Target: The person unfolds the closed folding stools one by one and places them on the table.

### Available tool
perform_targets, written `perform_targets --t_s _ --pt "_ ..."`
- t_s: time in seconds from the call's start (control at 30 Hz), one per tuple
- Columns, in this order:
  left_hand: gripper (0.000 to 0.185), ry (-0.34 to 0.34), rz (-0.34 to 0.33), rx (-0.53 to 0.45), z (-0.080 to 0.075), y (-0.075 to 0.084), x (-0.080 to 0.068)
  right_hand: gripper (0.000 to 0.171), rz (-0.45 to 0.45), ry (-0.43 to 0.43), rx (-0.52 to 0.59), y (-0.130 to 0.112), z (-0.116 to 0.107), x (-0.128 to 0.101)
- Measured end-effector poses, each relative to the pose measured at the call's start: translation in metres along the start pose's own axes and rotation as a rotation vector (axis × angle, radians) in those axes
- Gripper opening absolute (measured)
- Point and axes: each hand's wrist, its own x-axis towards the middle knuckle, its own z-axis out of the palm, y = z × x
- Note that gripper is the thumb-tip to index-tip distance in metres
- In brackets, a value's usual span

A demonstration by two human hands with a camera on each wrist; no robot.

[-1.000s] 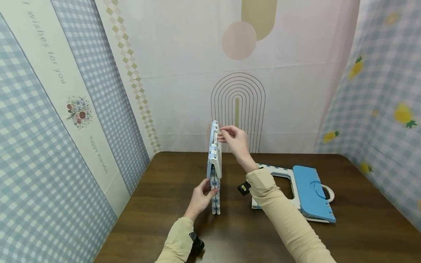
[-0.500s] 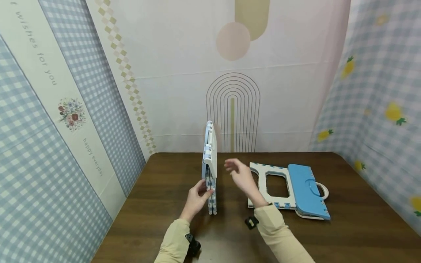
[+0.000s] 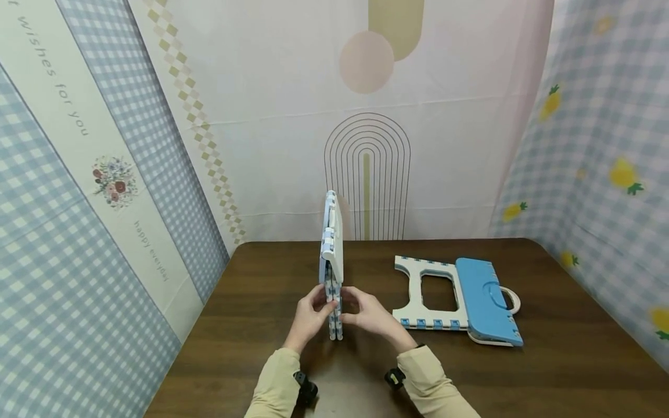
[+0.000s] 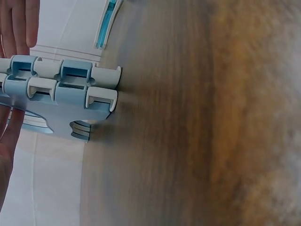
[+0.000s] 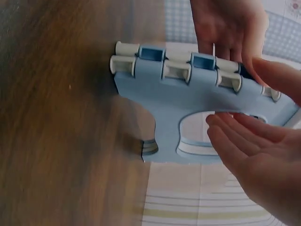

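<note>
A folded blue-and-white folding stool (image 3: pixel 332 238) stands on edge in the middle of the table, its hinged edge toward me. My left hand (image 3: pixel 307 316) grips its lower part from the left, thumb across the hinged edge and fingers behind the panel. From the right, my right hand (image 3: pixel 368 316) reaches the same height with fingers extended and thumb apart. In the right wrist view, that hand's fingertips (image 5: pixel 216 125) lie at the cutout of the blue leg panel (image 5: pixel 162 103). Blue and white hinge knuckles (image 4: pixel 70 70) line the near edge in the left wrist view.
A second folding stool (image 3: pixel 486 296) lies flat at the right of the brown table (image 3: pixel 251 360), with a blue top, white leg frame and white carry handle (image 3: pixel 513 301). Printed cloths (image 3: pixel 277 162) hang behind the table and at both sides.
My right hand has come down from the upper part of the upright stool, swung out to the right, then moved back in beside its lower part. The left hand keeps its grip.
</note>
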Motion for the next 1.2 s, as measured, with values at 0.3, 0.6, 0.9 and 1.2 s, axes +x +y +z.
perform_targets --t_s 0.3,0.6,0.9,1.2 --pt "0.04 0.013 -0.013 -0.043 -0.005 0.019 -0.003 0.051 -0.086 0.148 -0.09 -0.005 0.01 0.009" --pt "0.044 0.001 -0.062 0.008 -0.01 0.041 -0.011 0.044 -0.13 0.165 -0.092 0.006 0.014 0.013" --pt "0.045 0.037 -0.025 0.009 -0.005 0.002 -0.002 0.045 -0.152 0.171 -0.15 0.014 0.016 0.012" --pt "0.045 0.021 0.051 0.03 -0.007 -0.002 0.001 0.045 -0.19 0.196 -0.197 0.015 0.015 0.01"
